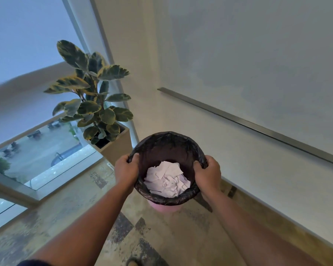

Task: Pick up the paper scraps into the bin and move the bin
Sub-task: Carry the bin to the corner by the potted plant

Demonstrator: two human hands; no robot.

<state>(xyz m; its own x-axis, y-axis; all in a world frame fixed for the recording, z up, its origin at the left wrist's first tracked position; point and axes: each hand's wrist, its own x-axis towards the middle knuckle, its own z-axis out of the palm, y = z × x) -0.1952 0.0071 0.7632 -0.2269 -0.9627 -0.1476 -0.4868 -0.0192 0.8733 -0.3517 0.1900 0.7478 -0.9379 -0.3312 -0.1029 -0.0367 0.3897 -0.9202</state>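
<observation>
A round pink bin [162, 207] lined with a black plastic bag [167, 144] hangs above the floor in the middle of the view. White paper scraps [166, 179] lie in a heap at its bottom. My left hand [126, 169] grips the bin's left rim, thumb over the bag's edge. On the opposite side my right hand [208, 172] clasps the right rim the same way. Both arms stretch forward from the lower corners.
A potted plant with large variegated leaves [92, 96] stands in a beige square planter [121, 148] just left of the bin, by a window [37, 154]. A white wall with a metal strip [248, 121] runs along the right. Patterned carpet [65, 217] covers the floor.
</observation>
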